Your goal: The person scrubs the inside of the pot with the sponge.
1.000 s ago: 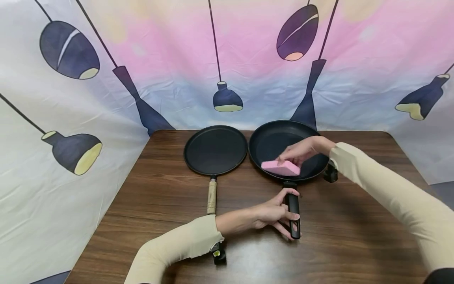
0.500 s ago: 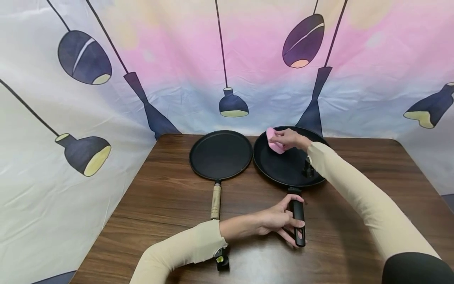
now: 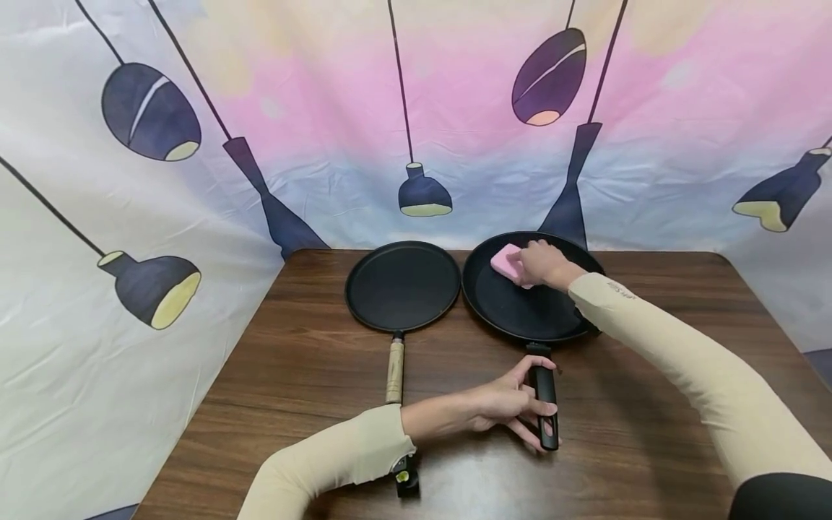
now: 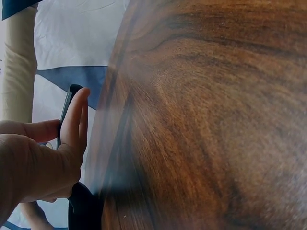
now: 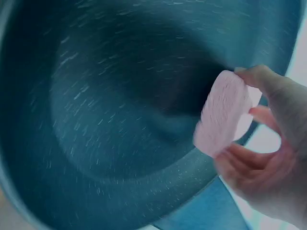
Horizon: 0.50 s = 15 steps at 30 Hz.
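Observation:
A large black frying pan [image 3: 520, 310] lies at the back right of the table, its black handle [image 3: 545, 390] toward the front. Thumb and fingers of my left hand [image 3: 510, 403] grip that handle; in the left wrist view the same hand [image 4: 45, 160] holds it from the side. Inside the pan, my right hand [image 3: 544, 262] pinches a pink sponge [image 3: 505, 263] in the upper left part of the pan. The right wrist view shows the sponge [image 5: 223, 112] between thumb and fingers, close over the dark inner surface, which is dotted with small pale streaks.
Left of the frying pan, almost at its rim, lies a flat black griddle pan [image 3: 403, 285] with a wooden handle [image 3: 395, 372]. Both rest on a brown wooden table [image 3: 292, 375]. A cloth backdrop [image 3: 312, 108] with printed lamps hangs right behind the table's back edge.
My right hand has carried the sponge from the pan's near side to its far left, then slightly right and down. The left hand keeps its hold on the handle. The head view has shifted slightly.

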Tool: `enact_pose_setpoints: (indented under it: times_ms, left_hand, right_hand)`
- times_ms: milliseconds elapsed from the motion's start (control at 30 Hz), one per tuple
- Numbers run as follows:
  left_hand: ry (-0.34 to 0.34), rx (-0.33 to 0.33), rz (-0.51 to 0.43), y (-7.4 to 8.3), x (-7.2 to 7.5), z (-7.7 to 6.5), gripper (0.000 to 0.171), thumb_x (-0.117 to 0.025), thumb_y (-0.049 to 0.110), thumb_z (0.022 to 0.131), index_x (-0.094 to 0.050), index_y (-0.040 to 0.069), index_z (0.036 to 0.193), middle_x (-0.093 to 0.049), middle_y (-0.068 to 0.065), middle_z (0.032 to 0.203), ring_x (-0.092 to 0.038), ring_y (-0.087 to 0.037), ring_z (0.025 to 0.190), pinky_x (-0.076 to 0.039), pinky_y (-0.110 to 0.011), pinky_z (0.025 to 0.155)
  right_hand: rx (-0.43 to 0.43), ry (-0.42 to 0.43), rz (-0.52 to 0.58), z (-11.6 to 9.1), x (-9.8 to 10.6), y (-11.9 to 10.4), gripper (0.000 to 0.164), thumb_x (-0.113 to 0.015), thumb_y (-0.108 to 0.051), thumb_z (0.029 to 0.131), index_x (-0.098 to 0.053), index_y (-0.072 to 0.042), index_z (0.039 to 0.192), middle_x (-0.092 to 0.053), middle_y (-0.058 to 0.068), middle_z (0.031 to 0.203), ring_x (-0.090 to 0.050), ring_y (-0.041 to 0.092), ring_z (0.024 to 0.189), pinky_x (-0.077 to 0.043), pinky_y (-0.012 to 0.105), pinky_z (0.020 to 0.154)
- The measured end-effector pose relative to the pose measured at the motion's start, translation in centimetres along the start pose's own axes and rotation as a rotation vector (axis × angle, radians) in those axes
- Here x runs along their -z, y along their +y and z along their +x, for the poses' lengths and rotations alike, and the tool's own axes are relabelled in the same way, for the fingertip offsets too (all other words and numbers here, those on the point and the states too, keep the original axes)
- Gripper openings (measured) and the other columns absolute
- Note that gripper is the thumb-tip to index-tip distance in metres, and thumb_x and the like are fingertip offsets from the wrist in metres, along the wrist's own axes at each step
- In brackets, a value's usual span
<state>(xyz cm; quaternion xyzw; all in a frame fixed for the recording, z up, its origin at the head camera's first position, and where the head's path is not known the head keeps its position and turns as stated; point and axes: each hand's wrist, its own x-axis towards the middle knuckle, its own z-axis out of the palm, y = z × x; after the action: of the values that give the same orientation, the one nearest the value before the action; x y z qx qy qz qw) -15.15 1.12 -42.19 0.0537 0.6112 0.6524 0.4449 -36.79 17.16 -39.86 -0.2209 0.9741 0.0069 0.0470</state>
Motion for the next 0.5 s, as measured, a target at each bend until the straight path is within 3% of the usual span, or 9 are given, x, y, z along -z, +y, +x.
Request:
enact_pose_setpoints:
  times_ms: [67, 133, 267, 367, 500]
  left_hand:
    - [-0.004, -0.001, -0.018, 0.0, 0.0, 0.0, 0.060, -0.061, -0.003, 0.099, -0.040, 0.033, 0.142, -0.060, -0.018, 0.102, -0.071, -0.052, 0.101, -0.063, -0.056, 0.077]
    - [-0.006, 0.002, -0.032, -0.1, -0.1, -0.1, 0.060, -0.061, -0.003, 0.099, -0.040, 0.033, 0.142, -0.061, -0.019, 0.104, -0.070, -0.053, 0.103, -0.063, -0.057, 0.077]
    - [-0.005, 0.005, -0.041, -0.2, -0.3, 0.0, 0.059, -0.061, -0.003, 0.099, -0.040, 0.034, 0.141, -0.065, -0.019, 0.105, -0.070, -0.052, 0.104, -0.063, -0.056, 0.078]
    - [-0.006, -0.007, -0.036, -0.2, -0.2, 0.1, 0.060, -0.061, -0.003, 0.099, -0.039, 0.033, 0.141, -0.067, -0.018, 0.105, -0.070, -0.052, 0.104, -0.063, -0.056, 0.077]
    - [-0.012, -0.032, -0.021, -0.1, -0.2, -0.1, 0.062, -0.060, -0.003, 0.100, -0.036, 0.031, 0.146, -0.065, -0.014, 0.102, -0.070, -0.052, 0.103, -0.064, -0.055, 0.077]
  right_hand:
    - [0.066, 0.033, -0.116, 0.3, -0.5, 0.1, 0.054, -0.071, -0.028, 0.095, -0.059, -0.007, 0.143, -0.058, 0.032, 0.124, -0.054, 0.046, 0.114, -0.052, 0.057, 0.098]
    - [0.078, 0.072, -0.207, 0.6, -0.9, 0.5, 0.046, -0.070, -0.026, 0.096, -0.063, -0.005, 0.137, -0.058, 0.031, 0.122, -0.053, 0.046, 0.115, -0.050, 0.058, 0.101]
    - [0.006, 0.107, -0.257, 0.9, -1.2, 1.4, 0.036, -0.063, -0.020, 0.101, -0.066, 0.000, 0.130, -0.058, 0.031, 0.118, -0.054, 0.046, 0.114, -0.052, 0.059, 0.096]
    - [-0.039, 0.089, -0.291, 0.7, -0.8, 1.9, 0.034, -0.056, -0.014, 0.104, -0.063, -0.003, 0.136, -0.057, 0.033, 0.118, -0.053, 0.047, 0.113, -0.052, 0.060, 0.093]
    - [-0.076, 0.064, -0.345, -0.7, 0.1, 3.0, 0.032, -0.053, -0.012, 0.104, -0.063, -0.004, 0.134, -0.057, 0.035, 0.114, -0.054, 0.047, 0.111, -0.053, 0.058, 0.091]
